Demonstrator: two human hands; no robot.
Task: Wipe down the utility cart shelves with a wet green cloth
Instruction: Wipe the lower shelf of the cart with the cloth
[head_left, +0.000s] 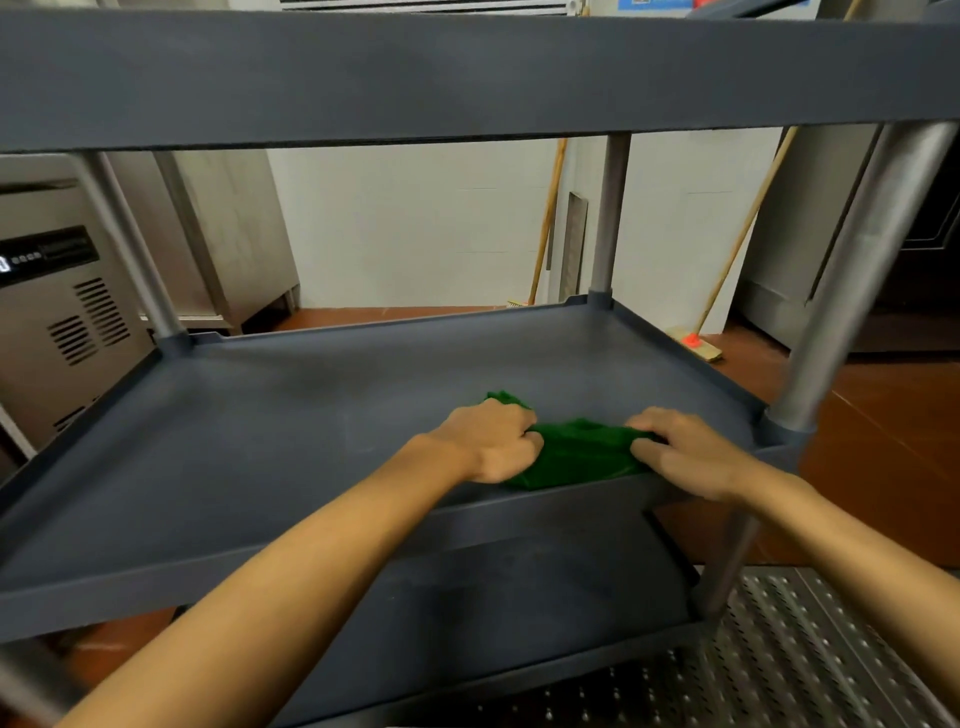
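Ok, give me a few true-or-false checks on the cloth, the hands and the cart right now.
1. The crumpled green cloth lies on the dark grey plastic cart's middle shelf. True.
2. Only the left hand grips it. False: the right hand grips it too.
3. The cloth sits in the shelf's far left corner. False: it is by the front rim, right of centre.
4. A wooden-handled broom leans against the white wall behind the cart. True.
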